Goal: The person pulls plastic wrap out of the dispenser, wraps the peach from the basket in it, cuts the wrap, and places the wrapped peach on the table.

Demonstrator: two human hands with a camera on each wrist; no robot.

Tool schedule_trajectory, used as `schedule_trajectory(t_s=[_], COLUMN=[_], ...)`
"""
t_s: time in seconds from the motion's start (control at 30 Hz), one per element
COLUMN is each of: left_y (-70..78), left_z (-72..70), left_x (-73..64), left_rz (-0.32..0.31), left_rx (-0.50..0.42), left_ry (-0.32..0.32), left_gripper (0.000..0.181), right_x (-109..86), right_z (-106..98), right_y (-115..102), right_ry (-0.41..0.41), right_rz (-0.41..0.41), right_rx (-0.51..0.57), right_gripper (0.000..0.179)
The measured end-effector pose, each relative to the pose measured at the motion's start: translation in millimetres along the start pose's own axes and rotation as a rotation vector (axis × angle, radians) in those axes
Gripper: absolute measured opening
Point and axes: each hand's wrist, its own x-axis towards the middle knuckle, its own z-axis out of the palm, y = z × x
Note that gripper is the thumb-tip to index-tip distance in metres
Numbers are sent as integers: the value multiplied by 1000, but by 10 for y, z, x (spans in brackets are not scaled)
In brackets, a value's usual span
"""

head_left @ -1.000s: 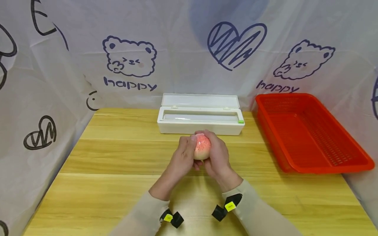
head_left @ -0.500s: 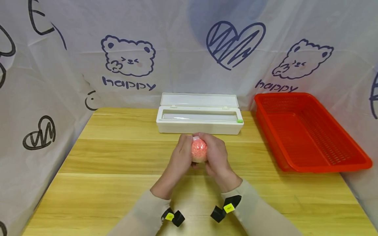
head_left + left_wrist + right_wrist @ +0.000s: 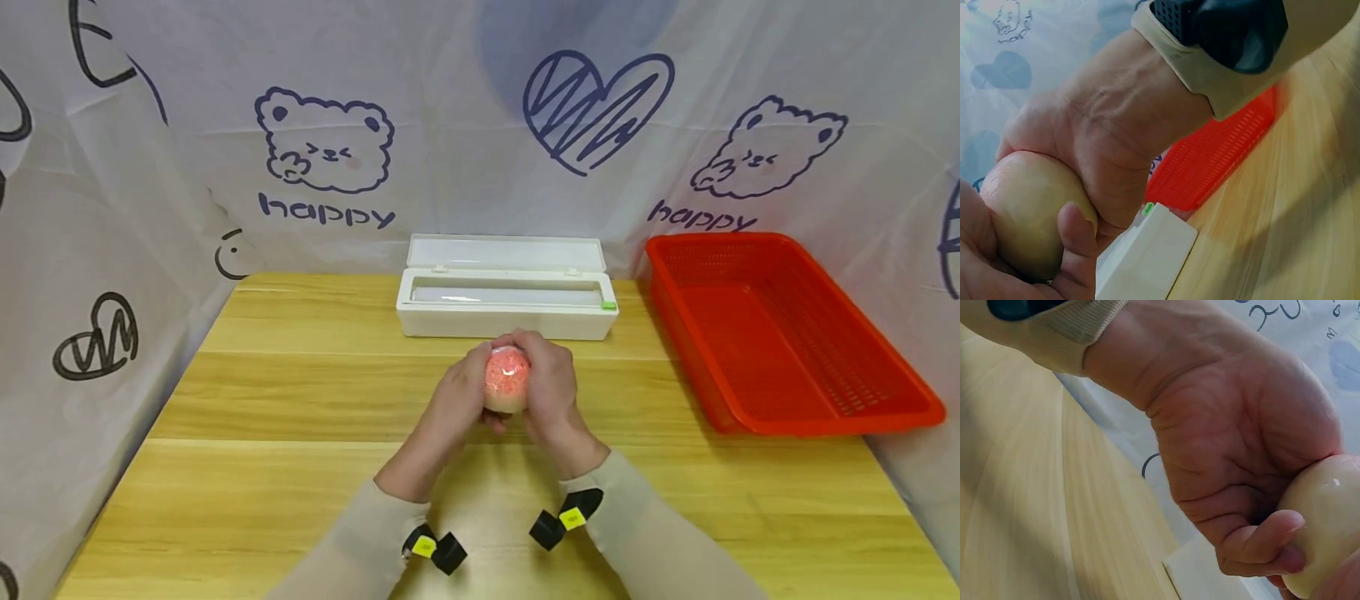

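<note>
Both hands hold a round pink-and-cream peach (image 3: pixel 507 380) over the middle of the table. A shiny, clear wrap shows on its speckled pink top. My left hand (image 3: pixel 457 396) curls round the left side, thumb near the top. From the other side my right hand (image 3: pixel 552 390) grips it, fingers bent over the far edge. In the left wrist view the peach's cream underside (image 3: pixel 1035 212) lies between the two hands. The right wrist view has curled fingers (image 3: pixel 1266 537) against its smooth cream skin. Much of the far side is hidden.
Behind the hands stands a long white cling film dispenser (image 3: pixel 506 323), lid raised, with a small green piece at its right end. To the right is a red plastic basket (image 3: pixel 720 367). A printed cloth (image 3: pixel 465 125) hangs behind the wooden table (image 3: pixel 285 400).
The peach has turned between the hands: its pink part now faces up more than a second ago. The hands have shifted slightly and keep their hold.
</note>
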Motion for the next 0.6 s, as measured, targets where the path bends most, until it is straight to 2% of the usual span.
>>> schedule_trajectory(t_s=[0.1, 0.2, 0.27, 0.33, 0.4, 0.47, 0.53, 0.6], left_y=[-13, -19, -23, -18, -14, -10, -20, -42], left_z=[-16, -47, -68, -81, -82, -69, -50, -37], left_x=[13, 39, 57, 68, 72, 69, 63, 66], left_rz=[-50, -125, -167, -191, -197, -195, -183, -161], left_rx=[-89, -177, -228, -256, -261, -242, -217, -187], left_ry=[-56, -95, -91, -76, -74, -82, -88, -99], left_gripper=[60, 63, 65, 66, 69, 74, 79, 82], right_x=[33, 55, 55, 41, 20, 8, 10, 25], right_z=[-18, -59, -77, -77, -56, -27, -1, 7], right_y=[-34, -51, -43, -17, 9, 30, 33, 6], right_ry=[-12, -82, -146, -184, -150, -69, 0, 39], right_rz=[76, 136, 74, -47, -165, -197, -124, -9], right_rx=[10, 55, 39, -26, -115, -189, -139, -30], right_gripper=[38, 46, 48, 45, 40, 34, 31, 29])
